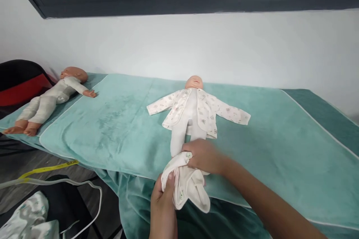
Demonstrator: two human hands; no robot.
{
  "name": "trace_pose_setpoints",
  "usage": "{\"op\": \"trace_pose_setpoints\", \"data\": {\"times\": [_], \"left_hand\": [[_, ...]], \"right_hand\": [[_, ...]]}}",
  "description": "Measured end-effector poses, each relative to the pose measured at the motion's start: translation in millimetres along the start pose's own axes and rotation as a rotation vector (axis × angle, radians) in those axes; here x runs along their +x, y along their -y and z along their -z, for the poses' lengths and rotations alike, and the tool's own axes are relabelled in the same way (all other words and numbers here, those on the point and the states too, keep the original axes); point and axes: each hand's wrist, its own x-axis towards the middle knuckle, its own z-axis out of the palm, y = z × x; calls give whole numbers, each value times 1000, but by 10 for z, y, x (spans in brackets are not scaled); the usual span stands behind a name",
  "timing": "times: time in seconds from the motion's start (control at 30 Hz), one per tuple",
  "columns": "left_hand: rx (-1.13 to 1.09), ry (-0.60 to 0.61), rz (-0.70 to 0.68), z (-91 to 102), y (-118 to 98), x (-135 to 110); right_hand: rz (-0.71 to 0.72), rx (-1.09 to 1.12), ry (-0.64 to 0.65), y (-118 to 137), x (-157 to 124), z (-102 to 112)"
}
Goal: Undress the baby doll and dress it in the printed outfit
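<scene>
A baby doll (pixel 192 106) lies on its back, its white body partly covered by an unbuttoned, patterned baby jacket (pixel 207 114) with the sleeves spread out. Bunched around the doll's lower legs are cream baby pants (pixel 186 185) with small green prints. My left hand (pixel 165 194) is closed on the near left part of the pants, thumb on top. Over the doll's shin, my right hand (pixel 206 158) grips the upper edge of the cloth, slightly blurred. The doll's feet are mostly hidden by fabric and fingers.
A second doll (pixel 53 97) in white lies at the left end of the green-covered bed (pixel 117 119). Left and below are a black chair (pixel 70 198) with patterned cloth (pixel 30 216), a white cable (pixel 84 183) and a yellow strap (pixel 47 168). Behind rises a white wall (pixel 179 44).
</scene>
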Motion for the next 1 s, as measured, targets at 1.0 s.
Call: {"op": "trace_pose_setpoints", "data": {"times": [1.0], "left_hand": [[663, 251, -577, 86, -189, 1087]], "right_hand": [[-235, 145, -191, 56, -73, -264]]}}
